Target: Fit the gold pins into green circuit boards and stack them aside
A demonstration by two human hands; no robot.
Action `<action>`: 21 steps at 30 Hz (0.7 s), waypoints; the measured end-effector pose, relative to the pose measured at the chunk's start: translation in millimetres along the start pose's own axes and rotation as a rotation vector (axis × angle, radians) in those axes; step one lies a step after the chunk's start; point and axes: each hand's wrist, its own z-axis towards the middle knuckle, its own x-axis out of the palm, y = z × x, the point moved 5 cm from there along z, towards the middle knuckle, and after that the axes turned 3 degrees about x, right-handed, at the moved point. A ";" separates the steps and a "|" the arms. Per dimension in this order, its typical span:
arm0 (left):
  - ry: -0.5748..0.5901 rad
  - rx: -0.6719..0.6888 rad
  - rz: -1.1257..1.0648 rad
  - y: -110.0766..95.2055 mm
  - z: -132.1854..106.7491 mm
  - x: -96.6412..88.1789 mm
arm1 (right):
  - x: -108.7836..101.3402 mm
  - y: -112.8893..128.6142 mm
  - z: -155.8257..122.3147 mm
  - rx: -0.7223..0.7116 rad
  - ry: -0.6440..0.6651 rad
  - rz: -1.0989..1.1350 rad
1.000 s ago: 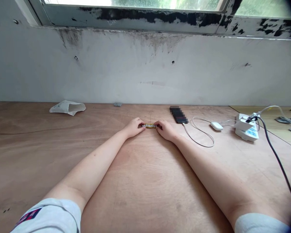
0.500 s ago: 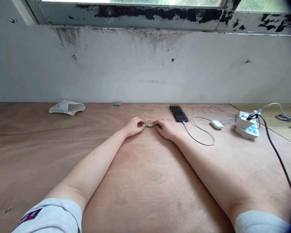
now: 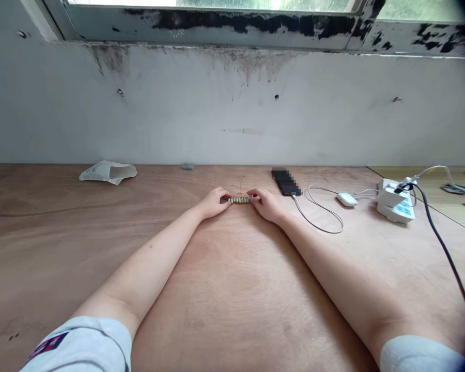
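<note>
Beads (image 3: 239, 200) are lying in a short straight row on the plywood desk (image 3: 62, 243), long axis running crosswise, left to right. We are keeping our left grip (image 3: 213, 203) curled at one end, our right grip (image 3: 266, 205) at the other; we cannot tell whether either is holding them.

Plywood table (image 3: 58, 243) stands against wall (image 3: 217, 113), below window (image 3: 217, 26). Short row of small beads (image 3: 239, 200) lies btwn L hand (image 3: 215, 203) & R hand (image 3: 267, 205). Paper bag (image 3: 108, 172) sits back L, near wall. Phone (image 3: 285, 182) lies behind R hand, w/ power unit (image 3: 395, 202) further R.
</note>
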 end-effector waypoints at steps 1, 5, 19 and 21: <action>0.000 0.003 -0.003 -0.5 0.0 -0.1 | 0.4 1.6 0.2 -0.008 -0.006 0.007; -0.004 0.011 -0.020 0.1 0.2 0.4 | 5.8 7.4 1.5 -0.088 0.052 -0.022; -0.145 -0.035 -0.005 12.3 -5.6 -6.5 | 4.6 5.2 -1.4 -0.134 0.009 0.003; -0.171 -0.042 0.027 18.8 -11.0 -13.9 | 4.9 5.1 -1.9 -0.141 0.009 -0.005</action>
